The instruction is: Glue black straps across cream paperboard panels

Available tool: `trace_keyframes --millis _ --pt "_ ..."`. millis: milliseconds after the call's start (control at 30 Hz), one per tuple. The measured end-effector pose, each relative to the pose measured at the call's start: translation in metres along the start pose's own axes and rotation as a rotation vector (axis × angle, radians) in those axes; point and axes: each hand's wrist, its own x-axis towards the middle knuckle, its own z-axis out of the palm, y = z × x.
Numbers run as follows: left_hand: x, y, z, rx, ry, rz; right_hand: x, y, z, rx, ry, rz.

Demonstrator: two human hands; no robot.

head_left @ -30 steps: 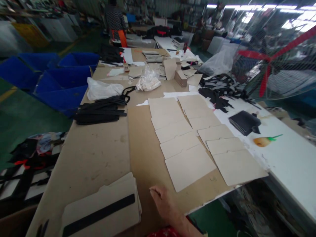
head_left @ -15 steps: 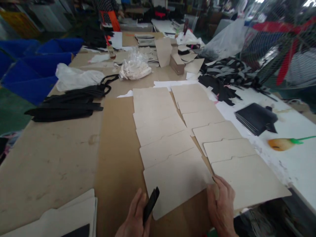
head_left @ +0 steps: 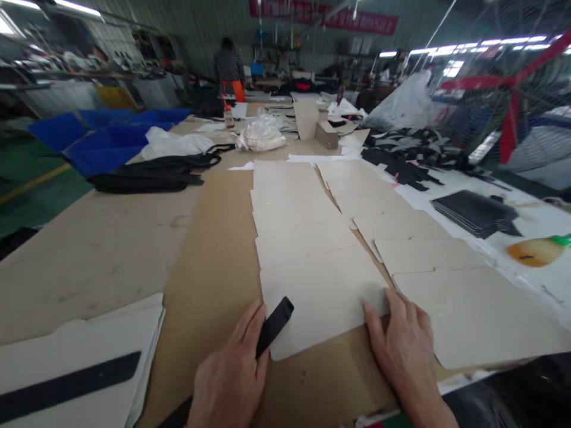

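Observation:
My left hand point(head_left: 232, 374) grips a black strip point(head_left: 273, 326) whose tip rests over the near left corner of the closest beige card panel point(head_left: 321, 297). My right hand point(head_left: 401, 345) lies flat with fingers spread on that panel's near right corner, touching the neighbouring panel point(head_left: 482, 312). Two rows of overlapping beige panels point(head_left: 303, 220) run away from me along the brown table point(head_left: 214, 261). At the near left lies a stack of panels point(head_left: 80, 356) with a black strip point(head_left: 66, 386) across the top one.
A pile of black straps point(head_left: 151, 175) and white bags point(head_left: 176, 142) lie far left, blue bins point(head_left: 98, 139) beyond. Black pieces point(head_left: 475, 211), an orange glue bottle point(head_left: 535, 251) and a fan point(head_left: 508, 101) are on the right. A person point(head_left: 229, 71) stands at the table's far end.
The view has lifted and come closer to the table. My right hand slid further onto the nearest panel's corner. The left hand keeps the black strip at the panel's left corner.

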Motion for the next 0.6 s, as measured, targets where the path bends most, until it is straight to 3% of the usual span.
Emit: trace_keyframes --millis 200,467,600 --pt "-0.017 0.005 -0.013 -0.038 0.132 0.104 -0.006 0.000 -0.011 -0.058 -0.021 0.046" --pt "-0.101 -0.023 0.005 -0.066 0.105 -0.010 -0.086 0.010 -0.015 0.052 0.075 -0.143" --pt "-0.124 -0.016 -0.005 -0.234 0.206 -0.046 -0.095 0.030 -0.017 0.160 0.074 -0.157"
